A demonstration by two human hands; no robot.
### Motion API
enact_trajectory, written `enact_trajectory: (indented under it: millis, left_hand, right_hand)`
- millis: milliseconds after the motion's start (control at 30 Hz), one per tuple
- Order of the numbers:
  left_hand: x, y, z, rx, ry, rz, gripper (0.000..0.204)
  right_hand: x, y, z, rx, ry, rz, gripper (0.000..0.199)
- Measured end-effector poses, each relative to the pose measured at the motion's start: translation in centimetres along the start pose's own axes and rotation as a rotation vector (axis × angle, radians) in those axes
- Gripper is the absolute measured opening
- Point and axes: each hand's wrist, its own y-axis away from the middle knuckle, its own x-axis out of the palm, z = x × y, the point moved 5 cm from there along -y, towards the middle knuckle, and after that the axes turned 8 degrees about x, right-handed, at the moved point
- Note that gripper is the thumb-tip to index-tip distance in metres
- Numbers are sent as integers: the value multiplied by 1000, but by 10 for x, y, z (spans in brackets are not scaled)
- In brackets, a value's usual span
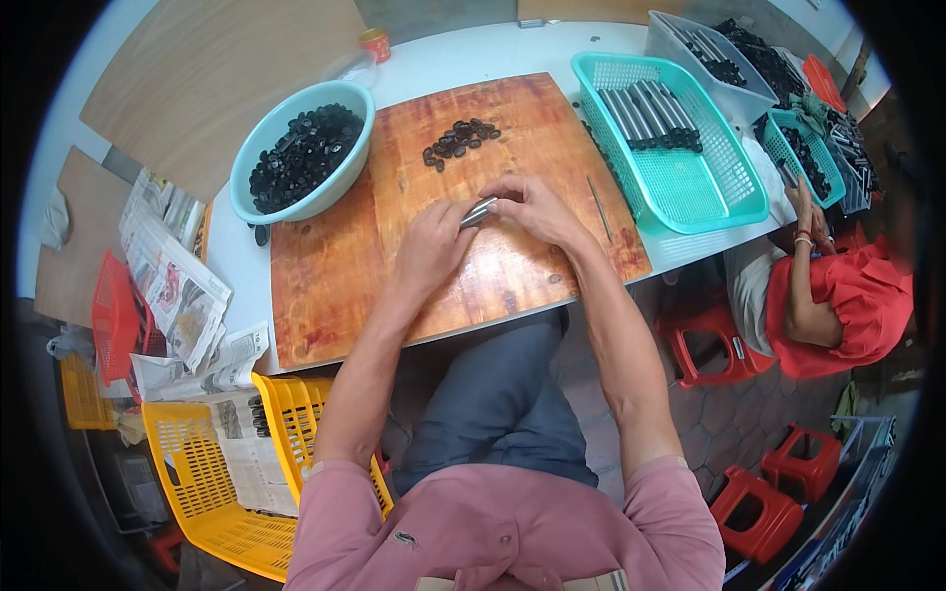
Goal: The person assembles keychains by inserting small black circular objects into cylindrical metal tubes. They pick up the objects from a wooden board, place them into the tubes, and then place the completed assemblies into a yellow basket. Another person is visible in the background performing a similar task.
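Over the wooden board point(394, 286), both hands meet at a short, shiny metal tube point(479, 211). My left hand point(432, 242) is closed around its lower left part. My right hand point(535, 211) has its fingers curled on the other end, hiding that end. Whether there is one tube or more in the grip, I cannot tell. Beyond the hands, a small pile of black plastic end caps point(459, 144) lies on the board. A thin metal rod point(599, 209) rests near the board's right side.
A light blue bowl point(363, 146) of black caps stands on the left. Right of the board, a teal basket point(734, 187) holds a row of metal tubes with black ends. A yellow crate point(182, 492) sits low left. A co-worker in red point(838, 305) works at the right, beside red stools point(705, 345).
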Motion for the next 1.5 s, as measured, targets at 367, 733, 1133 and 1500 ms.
enact_trajectory:
  millis: [367, 733, 1133, 1500]
  left_hand:
    - [-2, -1, -8, -20, 23, 38, 29]
    - [-4, -15, -9, -49, -35, 131, 24]
    - [5, -6, 6, -94, 62, 82, 24]
    - [9, -3, -5, -51, -62, 72, 24]
  right_hand:
    - [-1, 9, 1, -7, -95, 48, 25]
    - [17, -53, 47, 24, 539, -303, 27]
    - [31, -60, 21, -154, 681, -563, 27]
    - [21, -57, 20, -69, 646, -604, 30]
